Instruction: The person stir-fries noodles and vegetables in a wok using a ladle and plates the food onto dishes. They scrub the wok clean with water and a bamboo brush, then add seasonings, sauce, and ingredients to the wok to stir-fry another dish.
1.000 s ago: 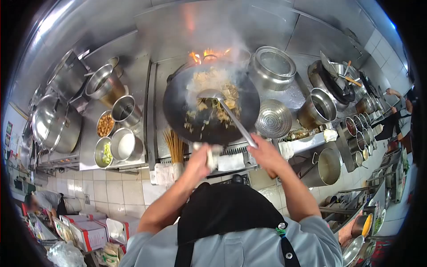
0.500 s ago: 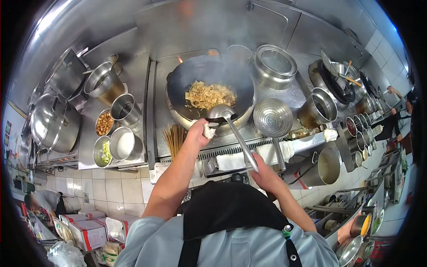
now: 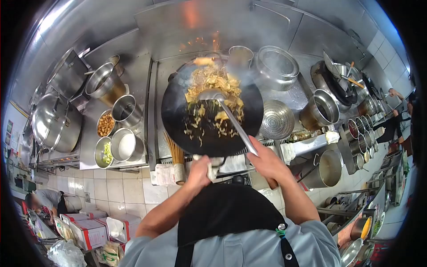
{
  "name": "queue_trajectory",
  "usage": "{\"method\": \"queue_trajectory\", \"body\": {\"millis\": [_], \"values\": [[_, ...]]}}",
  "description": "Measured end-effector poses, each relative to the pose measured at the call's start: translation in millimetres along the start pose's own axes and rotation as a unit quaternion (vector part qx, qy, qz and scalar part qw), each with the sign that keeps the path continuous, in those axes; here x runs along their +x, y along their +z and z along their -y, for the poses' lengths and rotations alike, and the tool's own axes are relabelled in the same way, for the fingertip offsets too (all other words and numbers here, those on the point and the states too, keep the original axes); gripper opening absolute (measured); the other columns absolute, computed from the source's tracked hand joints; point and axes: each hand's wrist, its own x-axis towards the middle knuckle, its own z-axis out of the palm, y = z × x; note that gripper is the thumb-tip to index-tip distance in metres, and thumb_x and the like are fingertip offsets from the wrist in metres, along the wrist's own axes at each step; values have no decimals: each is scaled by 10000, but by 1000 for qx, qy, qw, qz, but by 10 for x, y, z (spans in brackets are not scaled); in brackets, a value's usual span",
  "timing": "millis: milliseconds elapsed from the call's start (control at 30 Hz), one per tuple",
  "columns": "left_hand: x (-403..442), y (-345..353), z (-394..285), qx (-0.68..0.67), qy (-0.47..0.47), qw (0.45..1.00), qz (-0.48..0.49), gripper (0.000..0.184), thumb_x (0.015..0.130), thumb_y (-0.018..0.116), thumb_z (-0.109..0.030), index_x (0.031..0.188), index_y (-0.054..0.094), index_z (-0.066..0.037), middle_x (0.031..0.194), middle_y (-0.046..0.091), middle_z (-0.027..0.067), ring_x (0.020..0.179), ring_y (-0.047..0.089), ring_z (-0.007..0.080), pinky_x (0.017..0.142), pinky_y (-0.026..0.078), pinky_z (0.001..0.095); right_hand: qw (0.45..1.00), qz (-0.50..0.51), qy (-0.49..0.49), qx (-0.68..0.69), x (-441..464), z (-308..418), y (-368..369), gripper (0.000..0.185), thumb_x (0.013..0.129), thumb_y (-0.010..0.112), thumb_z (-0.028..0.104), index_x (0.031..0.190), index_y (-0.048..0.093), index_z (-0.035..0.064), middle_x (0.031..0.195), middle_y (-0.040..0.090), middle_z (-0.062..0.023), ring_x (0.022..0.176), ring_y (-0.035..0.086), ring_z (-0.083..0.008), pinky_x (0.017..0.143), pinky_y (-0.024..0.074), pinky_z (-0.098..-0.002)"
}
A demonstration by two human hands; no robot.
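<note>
My left hand (image 3: 199,172) is closed around a white cloth (image 3: 213,171) at the near rim of a large black wok (image 3: 209,144). The wok is tilted toward me. My right hand (image 3: 267,161) grips the handle of a metal ladle (image 3: 238,127), whose bowl is among the food. Yellowish-brown strips and thin shreds of food (image 3: 218,82) are spread up the wok, some apparently in the air near its far side. Steam blurs that area. Small orange flames (image 3: 215,41) rise behind the wok.
A perforated strainer (image 3: 278,120) lies right of the wok, below a lidded pot (image 3: 278,66). Left stand metal containers with brown chunks (image 3: 106,124), chopped greens (image 3: 107,152) and white contents (image 3: 126,144). A bamboo brush (image 3: 174,153) is beside the wok. Another person (image 3: 44,202) bends at far left.
The wok has come toward me and tilted, with my left hand lower. The food has gone from a heap to a spread, tossed upward. Flames have appeared behind.
</note>
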Motion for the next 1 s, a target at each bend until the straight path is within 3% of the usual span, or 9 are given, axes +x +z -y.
{"method": "queue_trajectory", "body": {"millis": [100,133,233,433,500,667,767,967,1000], "values": [[-108,340,-299,40,-35,995,-79,236,942,474,-44,1136,600,0,1031,713,178,827,716,300,668,604,425,979,106,127,119,-344,469,-455,651,972,587,218,1561,360,61,917,673,-134,685,659,-235,632,547,-378],[98,438,-488,50,-58,994,-75,164,956,478,-91,1064,577,-19,1021,713,184,776,686,292,647,592,433,982,105,112,113,-366,471,-495,639,961,601,197,1550,386,77,809,592,-44,548,514,-105,494,471,-306],[562,565,-677,26,-72,993,-91,109,974,491,-149,979,528,-47,998,712,196,724,655,294,604,566,429,977,131,129,103,-148,401,-403,608,959,604,178,1529,414,82,825,613,-60,572,541,-123,515,486,-316],[24,115,-51,-11,19,999,-24,294,962,423,-17,1214,575,-23,1137,687,194,906,710,312,800,601,461,978,-15,38,203,-102,-360,283,677,974,621,150,1578,319,108,798,548,-25,566,522,-98,478,444,-282],[68,226,-242,25,-11,996,-82,191,924,495,-44,1090,584,-12,982,685,169,839,702,312,743,601,459,976,-7,56,209,-343,-476,374,620,977,616,152,1539,357,106,825,545,-33,588,540,-101,478,450,-282],[1511,-236,-373,27,-30,999,-1,118,909,527,-84,998,572,-20,880,673,141,747,676,298,668,568,455,987,-11,97,128,-548,-821,617,489,927,611,115,1374,458,-14,1058,635,-215,959,656,-314,853,523,-422],[1281,270,-489,-7,-63,994,-86,111,914,532,-87,982,581,-15,877,672,139,741,676,305,687,574,461,996,-42,50,57,-528,-718,571,505,911,598,90,1378,450,-35,1193,620,-293,1157,602,-437,1003,467,-459],[1228,222,-487,3,-118,993,-3,165,964,523,-97,996,642,13,887,703,149,760,705,299,656,600,461,999,26,36,-17,-580,56,-71,585,922,580,160,1443,411,-45,1278,587,-322,1208,559,-482,1047,441,-477],[951,473,-549,1,-103,994,-34,148,972,490,-105,990,610,-20,848,674,129,708,674,291,595,569,444,998,36,32,-45,-623,180,-221,578,926,554,180,1459,421,-3,1156,646,-298,1070,634,-470,944,505,-485]]}}
